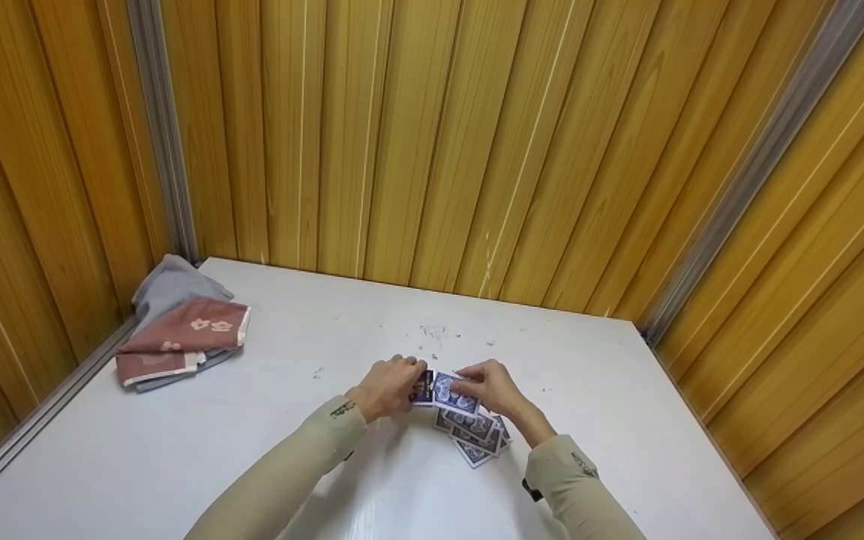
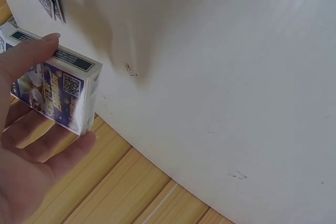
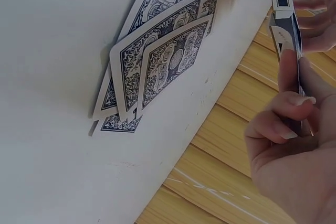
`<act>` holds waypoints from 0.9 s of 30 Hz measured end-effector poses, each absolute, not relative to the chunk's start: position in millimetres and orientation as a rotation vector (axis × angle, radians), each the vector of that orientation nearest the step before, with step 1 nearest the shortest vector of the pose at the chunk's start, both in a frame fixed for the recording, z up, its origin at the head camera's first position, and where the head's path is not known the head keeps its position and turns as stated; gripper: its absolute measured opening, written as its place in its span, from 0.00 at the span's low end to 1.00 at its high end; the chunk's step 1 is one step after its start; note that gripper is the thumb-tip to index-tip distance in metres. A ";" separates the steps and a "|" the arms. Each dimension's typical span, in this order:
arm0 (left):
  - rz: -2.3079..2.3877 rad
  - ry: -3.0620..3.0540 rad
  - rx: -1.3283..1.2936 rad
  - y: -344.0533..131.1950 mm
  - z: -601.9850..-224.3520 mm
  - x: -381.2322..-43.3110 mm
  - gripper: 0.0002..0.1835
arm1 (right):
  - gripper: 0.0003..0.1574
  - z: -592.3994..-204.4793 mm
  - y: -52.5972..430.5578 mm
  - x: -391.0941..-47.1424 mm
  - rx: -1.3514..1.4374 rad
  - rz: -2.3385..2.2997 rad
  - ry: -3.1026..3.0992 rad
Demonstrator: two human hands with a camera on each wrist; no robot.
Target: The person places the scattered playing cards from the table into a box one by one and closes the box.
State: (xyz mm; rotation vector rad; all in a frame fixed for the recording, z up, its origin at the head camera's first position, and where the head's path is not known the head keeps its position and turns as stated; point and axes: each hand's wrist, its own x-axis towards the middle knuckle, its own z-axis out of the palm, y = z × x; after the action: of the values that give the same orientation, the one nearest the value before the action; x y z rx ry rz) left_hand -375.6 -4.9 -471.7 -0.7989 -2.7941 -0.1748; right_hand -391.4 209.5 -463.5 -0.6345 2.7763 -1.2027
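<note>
My left hand grips a small playing-card box, thumb along its narrow side and fingers beneath. The box has a purple printed face with yellow lettering and a QR code. My right hand pinches playing cards with blue patterned backs, right at the box's open end. How many cards it holds is hidden by the fingers. Below the hands, several more playing cards lie face down on the white table, overlapping in a loose fan.
A folded reddish cloth with pale flowers lies over a grey cloth at the table's back left corner. Yellow wood-look panels stand behind and at both sides. Small dark scuffs mark the tabletop beyond the hands.
</note>
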 end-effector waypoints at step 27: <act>-0.044 -2.661 -0.835 -6.4 -471.1 -375.8 0.25 | 0.10 -445.6 201.4 -384.7 -0.872 -0.929 2.896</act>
State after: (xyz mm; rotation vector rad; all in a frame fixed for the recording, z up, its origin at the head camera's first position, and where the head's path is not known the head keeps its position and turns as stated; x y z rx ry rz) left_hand -375.8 -6.4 -471.1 -0.8347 -2.6612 -0.0436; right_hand -384.7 201.4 -445.6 -0.8724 2.8956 -0.9294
